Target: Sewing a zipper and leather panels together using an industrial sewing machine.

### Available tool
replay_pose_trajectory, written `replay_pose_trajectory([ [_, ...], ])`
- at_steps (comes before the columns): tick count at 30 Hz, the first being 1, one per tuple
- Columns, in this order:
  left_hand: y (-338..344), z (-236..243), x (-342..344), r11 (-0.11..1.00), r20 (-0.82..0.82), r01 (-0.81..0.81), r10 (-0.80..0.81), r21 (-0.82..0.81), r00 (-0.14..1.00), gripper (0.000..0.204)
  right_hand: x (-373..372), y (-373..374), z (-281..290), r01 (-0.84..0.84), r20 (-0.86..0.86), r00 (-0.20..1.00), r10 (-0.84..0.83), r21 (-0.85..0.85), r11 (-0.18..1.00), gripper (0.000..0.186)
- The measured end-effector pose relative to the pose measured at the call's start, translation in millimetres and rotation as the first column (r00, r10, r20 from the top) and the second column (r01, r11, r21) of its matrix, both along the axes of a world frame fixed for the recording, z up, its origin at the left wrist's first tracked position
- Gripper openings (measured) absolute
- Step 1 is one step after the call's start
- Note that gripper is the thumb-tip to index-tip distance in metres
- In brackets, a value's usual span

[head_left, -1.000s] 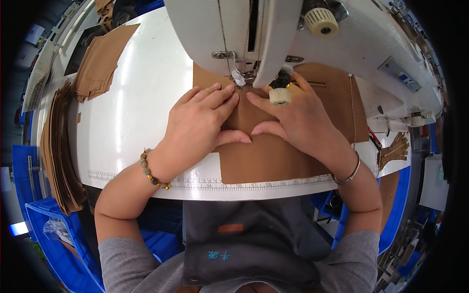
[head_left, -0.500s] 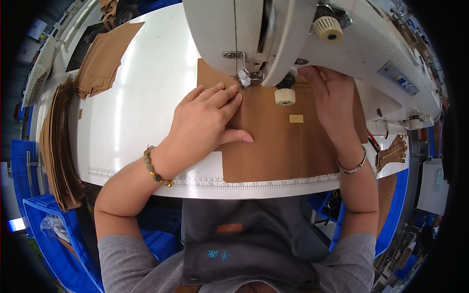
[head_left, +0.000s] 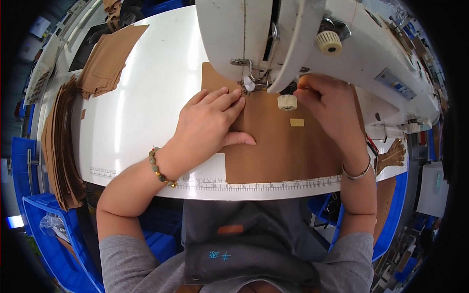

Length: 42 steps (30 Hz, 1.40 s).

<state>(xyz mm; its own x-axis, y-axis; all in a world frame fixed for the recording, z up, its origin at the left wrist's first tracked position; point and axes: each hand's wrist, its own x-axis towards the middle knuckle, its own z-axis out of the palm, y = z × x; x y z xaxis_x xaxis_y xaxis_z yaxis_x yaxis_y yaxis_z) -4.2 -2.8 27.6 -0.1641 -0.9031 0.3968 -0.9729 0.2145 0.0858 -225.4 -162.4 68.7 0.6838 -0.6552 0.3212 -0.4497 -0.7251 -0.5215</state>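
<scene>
Cloth (head_left: 273, 156) lies under the sewing machine (head_left: 229, 36) — left hand (head_left: 207, 117) spread on it, gripping nothing, likely to steady it; right hand (head_left: 332, 105) curled near the knob (head_left: 287, 102), its grip unclear.

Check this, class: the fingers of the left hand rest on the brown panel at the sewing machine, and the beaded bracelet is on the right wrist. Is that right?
Not quite: the head view shows the beaded bracelet on the left wrist. The rest stands: the fingers of the left hand rest on the brown panel at the sewing machine.
</scene>
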Motion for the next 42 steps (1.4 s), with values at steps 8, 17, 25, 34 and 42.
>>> replay_pose_trajectory([
  [8, 1, -4, 0, 1.0, -0.012, -0.012, 0.012, -0.018, 1.0, 0.076, -16, 40, 21, -0.269, -0.151, 0.958, 0.245, -0.167, 0.948, 0.02],
  [17, 1, -9, 2, 0.999, -0.036, -0.021, 0.022, 0.024, 0.999, 0.071, 20, 129, 24, -0.369, 0.145, 0.903, 0.405, -0.224, 0.902, 0.031],
  [25, -1, -11, 4, 0.999, -0.187, 0.032, -0.029, 0.015, 0.982, 0.05, 70, 152, 9, -0.105, 0.47, 0.873, 0.128, -0.074, 0.992, 0.075],
  [34, -5, -14, 2, 0.986, -0.256, 0.096, -0.129, -0.137, 0.958, 0.035, 101, 142, 19, -0.036, 0.637, 0.771, -0.025, 0.083, 0.996, 0.103],
  [42, -4, -28, 6, 0.986, -0.232, 0.069, -0.103, -0.151, 0.967, 0.026, 105, 149, 14, -0.036, 0.756, 0.654, 0.013, 0.013, 0.999, 0.047],
])
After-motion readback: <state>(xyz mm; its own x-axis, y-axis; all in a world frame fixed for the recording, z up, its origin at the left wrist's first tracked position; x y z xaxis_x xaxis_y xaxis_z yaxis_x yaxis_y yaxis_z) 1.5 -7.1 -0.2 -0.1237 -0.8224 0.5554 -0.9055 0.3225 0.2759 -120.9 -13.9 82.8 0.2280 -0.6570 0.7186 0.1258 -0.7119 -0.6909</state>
